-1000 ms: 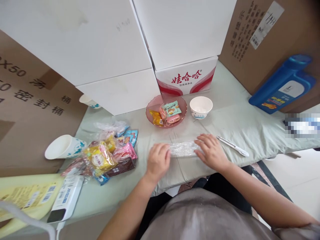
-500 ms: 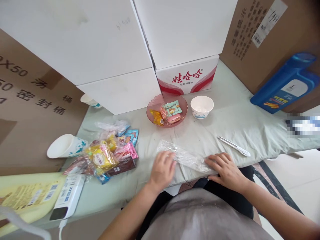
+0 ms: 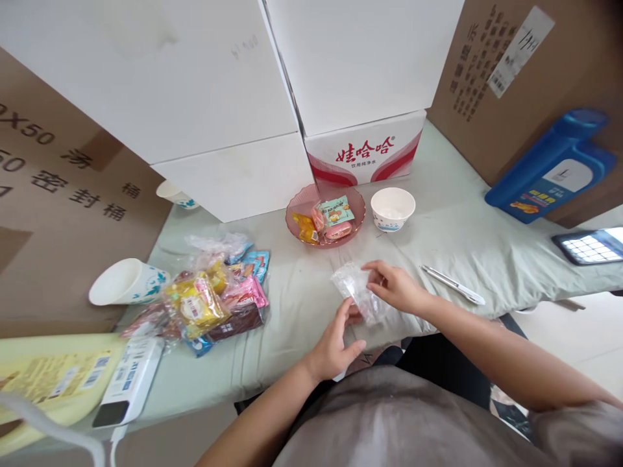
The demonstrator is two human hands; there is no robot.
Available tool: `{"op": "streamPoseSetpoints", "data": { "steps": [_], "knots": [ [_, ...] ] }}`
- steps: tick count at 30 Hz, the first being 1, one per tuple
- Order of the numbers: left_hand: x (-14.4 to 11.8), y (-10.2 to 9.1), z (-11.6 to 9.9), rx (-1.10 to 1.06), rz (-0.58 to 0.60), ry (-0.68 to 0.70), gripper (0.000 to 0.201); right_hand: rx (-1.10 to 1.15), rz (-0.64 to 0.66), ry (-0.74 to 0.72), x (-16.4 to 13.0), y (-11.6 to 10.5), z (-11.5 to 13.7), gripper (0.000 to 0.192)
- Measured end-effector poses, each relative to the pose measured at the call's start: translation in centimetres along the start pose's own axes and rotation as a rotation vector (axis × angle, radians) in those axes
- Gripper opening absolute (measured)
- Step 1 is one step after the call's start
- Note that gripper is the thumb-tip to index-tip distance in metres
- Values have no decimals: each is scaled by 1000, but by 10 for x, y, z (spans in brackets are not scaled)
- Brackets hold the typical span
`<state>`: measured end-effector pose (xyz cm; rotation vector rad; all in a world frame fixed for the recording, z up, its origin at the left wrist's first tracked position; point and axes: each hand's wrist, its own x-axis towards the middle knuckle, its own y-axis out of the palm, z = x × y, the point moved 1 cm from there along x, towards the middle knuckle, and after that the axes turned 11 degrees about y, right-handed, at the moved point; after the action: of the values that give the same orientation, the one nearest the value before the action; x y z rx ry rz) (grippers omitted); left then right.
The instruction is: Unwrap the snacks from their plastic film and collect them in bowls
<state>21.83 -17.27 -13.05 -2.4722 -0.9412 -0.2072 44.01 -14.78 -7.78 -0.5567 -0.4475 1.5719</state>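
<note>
A folded piece of clear plastic wrap (image 3: 357, 290) is lifted just above the pale green cloth of the table (image 3: 477, 240). My right hand (image 3: 396, 287) pinches its upper right part. My left hand (image 3: 337, 344) sits below it, fingertips touching the wrap's lower edge. Both hands are near the table's front edge, in front of a pink dish (image 3: 354, 196) holding wrapped snacks.
A white paper bowl (image 3: 392, 208) stands right of the dish, a silver pen (image 3: 452, 284) lies to the right. A pile of snack packets (image 3: 214, 301) and a tipped paper cup (image 3: 127, 283) lie left. White and brown boxes stand behind; a blue bottle (image 3: 552, 167) leans at right.
The wrap was stretched flat on the cloth under both hands. Now it is gathered into a shorter bundle and lifted, my right hand moved left and up, my left hand turned upward beneath it.
</note>
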Motion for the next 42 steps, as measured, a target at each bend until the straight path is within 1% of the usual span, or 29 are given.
{"op": "streamPoseSetpoints", "data": {
  "steps": [2, 4, 5, 7, 8, 9, 10, 12, 14, 15, 16, 17, 18, 20, 21, 22, 23, 25, 26, 28, 30, 32, 34, 36, 39, 42],
  "knots": [
    [0, 2, 2, -66, -39, -35, 87, -61, 19, 28, 28, 16, 0, 43],
    [2, 0, 1, -40, -91, -54, 81, -172, 20, 52, 46, 30, -1, 46],
    [4, -3, 0, 18, -149, -62, 74, -232, 11, 59, 50, 36, -1, 45],
    [11, -14, -3, 211, -288, -62, 57, -323, -6, 55, 54, 45, -3, 44],
    [16, -20, -5, 324, -334, -39, 47, -351, -11, 45, 53, 48, -4, 43],
    [22, -26, -6, 427, -343, 4, 37, -372, -16, 34, 52, 49, -5, 43],
    [29, -32, -7, 510, -308, 60, 29, -391, -23, 19, 51, 49, -6, 44],
    [43, -39, -3, 617, -159, 144, 18, -454, -63, -40, 47, 43, -6, 43],
    [53, -42, 6, 692, -45, 138, 14, -545, -165, -125, 41, 31, -6, 40],
    [56, -42, 10, 720, -22, 119, 13, -586, -214, -177, 35, 26, -6, 39],
    [57, -42, 15, 737, -14, 103, 11, -621, -231, -241, 27, 21, -7, 40],
    [57, -41, 19, 743, -16, 97, 10, -645, -201, -318, 17, 19, -9, 44],
    [56, -41, 22, 741, -18, 97, 10, -661, -127, -400, 4, 19, -12, 52],
    [53, -41, 25, 735, -24, 101, 14, -680, 78, -539, -28, 24, -21, 71],
    [52, -41, 25, 737, -21, 102, 17, -686, 151, -565, -44, 27, -26, 77],
    [51, -41, 25, 741, -10, 105, 22, -690, 176, -560, -59, 30, -31, 79],
    [51, -41, 24, 748, 8, 109, 25, -684, 177, -556, -72, 33, -35, 74],
    [53, -40, 23, 767, 50, 116, 29, -654, 123, -547, -86, 34, -39, 59],
    [53, -40, 22, 774, 70, 117, 30, -637, 79, -536, -88, 33, -40, 53],
    [54, -39, 21, 781, 100, 123, 32, -607, -4, -505, -82, 30, -37, 44],
    [54, -39, 20, 772, 134, 141, 32, -588, -35, -493, -71, 29, -32, 34],
    [54, -39, 18, 746, 175, 167, 33, -573, -16, -529, -62, 30, -27, 24],
    [53, -40, 15, 707, 209, 179, 33, -547, 8, -582, -58, 32, -21, 22],
    [53, -41, 14, 671, 233, 174, 32, -496, 42, -604, -56, 32, -16, 21],
    [53, -43, 16, 627, 256, 164, 36, -431, 118, -535, -47, 26, -11, 24],
    [51, -43, 22, 582, 215, 193, 56, -442, 143, -414, -25, 20, -8, 28]
  ]
}}
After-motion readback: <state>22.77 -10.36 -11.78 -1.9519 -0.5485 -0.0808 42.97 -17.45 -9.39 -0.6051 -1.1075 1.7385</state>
